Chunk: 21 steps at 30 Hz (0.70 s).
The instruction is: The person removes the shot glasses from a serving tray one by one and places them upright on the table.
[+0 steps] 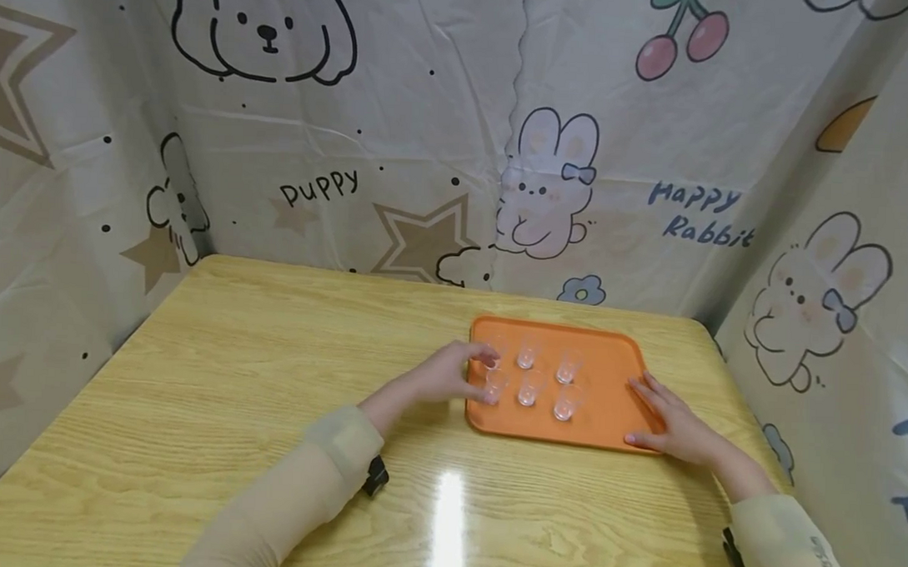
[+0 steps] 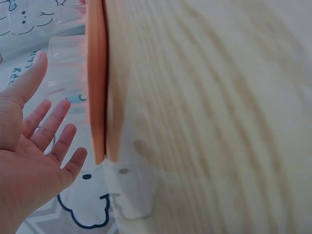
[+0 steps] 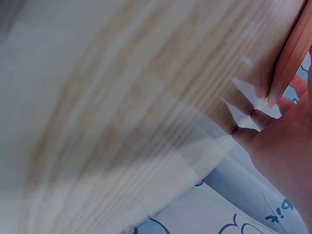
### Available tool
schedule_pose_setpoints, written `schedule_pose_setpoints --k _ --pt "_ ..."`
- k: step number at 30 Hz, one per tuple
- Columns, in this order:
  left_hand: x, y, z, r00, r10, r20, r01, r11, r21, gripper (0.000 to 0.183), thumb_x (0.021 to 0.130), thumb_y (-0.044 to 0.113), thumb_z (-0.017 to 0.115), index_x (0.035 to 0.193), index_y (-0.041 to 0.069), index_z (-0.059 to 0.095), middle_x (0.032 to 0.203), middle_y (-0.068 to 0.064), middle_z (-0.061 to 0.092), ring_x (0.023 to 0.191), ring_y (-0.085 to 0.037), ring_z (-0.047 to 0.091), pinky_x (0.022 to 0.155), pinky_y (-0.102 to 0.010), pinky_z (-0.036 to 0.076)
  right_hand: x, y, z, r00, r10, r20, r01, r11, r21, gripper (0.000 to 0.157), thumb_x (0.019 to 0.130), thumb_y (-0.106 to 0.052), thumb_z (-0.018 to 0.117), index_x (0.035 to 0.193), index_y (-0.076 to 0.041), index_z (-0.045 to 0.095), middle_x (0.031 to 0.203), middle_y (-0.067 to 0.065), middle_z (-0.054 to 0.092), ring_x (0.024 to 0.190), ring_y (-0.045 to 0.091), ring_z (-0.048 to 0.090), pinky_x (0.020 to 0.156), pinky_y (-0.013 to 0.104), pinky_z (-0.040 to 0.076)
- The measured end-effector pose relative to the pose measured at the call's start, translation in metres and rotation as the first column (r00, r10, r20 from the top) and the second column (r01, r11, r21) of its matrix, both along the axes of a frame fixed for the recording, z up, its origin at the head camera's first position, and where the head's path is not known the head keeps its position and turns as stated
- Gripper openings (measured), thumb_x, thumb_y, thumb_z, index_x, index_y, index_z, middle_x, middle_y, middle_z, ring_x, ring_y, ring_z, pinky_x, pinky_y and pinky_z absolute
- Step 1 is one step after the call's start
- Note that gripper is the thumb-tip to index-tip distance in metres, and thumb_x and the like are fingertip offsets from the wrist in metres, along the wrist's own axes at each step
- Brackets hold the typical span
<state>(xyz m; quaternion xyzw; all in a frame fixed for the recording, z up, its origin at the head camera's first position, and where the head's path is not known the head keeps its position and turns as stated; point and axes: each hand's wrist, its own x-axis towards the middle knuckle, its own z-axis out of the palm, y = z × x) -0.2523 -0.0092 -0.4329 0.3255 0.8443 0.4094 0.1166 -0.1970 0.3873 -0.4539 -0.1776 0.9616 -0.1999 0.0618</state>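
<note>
**Q:** State finger condition and load position.

**A:** Six clear cups (image 1: pixel 526 393) stand in two rows of three on the left and middle of an orange tray (image 1: pixel 607 406). My left hand (image 1: pixel 449 371) is at the tray's left end, fingers extended and thumb apart, spanning the leftmost pair. Contact there: cannot tell. My right hand (image 1: pixel 678 426) rests at the right end, fingers spread along the rim, thumb over the near corner, no cup in its grasp.

**Q:** List failure modes.

**A:** First, I judge toppling likeliest: a sideways sweep of the left fingers would push one cup into its neighbour, the columns being close together. Second, pressing down with the right hand could tilt or slide the tray and shift all six. Third, transparent walls make fingertip placement easy to misjudge.

**Q:** Edges and clearance?

**A:** The tray sits near the far right corner of the table (image 1: pixel 270 377); printed cloth (image 1: pixel 429 149) hangs just beyond the far edge. Travel is restricted away from me and to the right. Wide bare wood lies to the left, more on the near side. On the tray, bare surface separates the rightmost cups from my right fingers.
</note>
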Motion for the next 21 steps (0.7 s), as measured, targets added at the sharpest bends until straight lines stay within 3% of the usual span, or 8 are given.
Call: schedule_pose_setpoints --k 9,16,21 --pt "0.003 0.01 -0.005 0.995 0.045 0.095 -0.047 0.999 0.023 0.048 0.071 0.023 0.075 0.114 0.013 0.055 0.106 0.003 0.058 0.103 -0.013 0.051 0.092 -0.033 0.04 0.001 -0.003 0.004 0.999 0.04 -0.018 -0.04 0.999 0.015 0.084 0.073 -0.042 0.069 0.137 -0.004 0.03 0.142 0.027 0.017 0.125 0.05 0.015 0.093 0.064 0.018" --pt "0.002 0.015 -0.006 0.991 0.076 0.112 -0.08 0.996 0.03 0.034 0.073 0.023 0.073 0.101 0.014 0.058 0.097 0.002 0.058 0.095 -0.014 0.053 0.086 -0.03 0.044 0.003 0.0 0.004 0.999 -0.04 0.022 0.04 0.999 0.018 0.096 0.071 -0.045 0.069 0.14 -0.001 0.02 0.146 0.025 0.002 0.128 0.05 0.008 0.092 0.066 0.017" --pt "0.005 0.012 -0.004 0.989 0.109 0.101 -0.113 0.993 0.035 0.031 0.073 0.021 0.073 0.098 0.013 0.058 0.095 0.003 0.058 0.092 -0.013 0.053 0.083 -0.029 0.045 0.001 0.0 0.001 0.999 -0.048 0.006 0.048 0.999 0.017 0.101 0.071 -0.045 0.07 0.14 0.004 0.013 0.144 0.028 0.005 0.128 0.048 0.009 0.095 0.064 0.016"
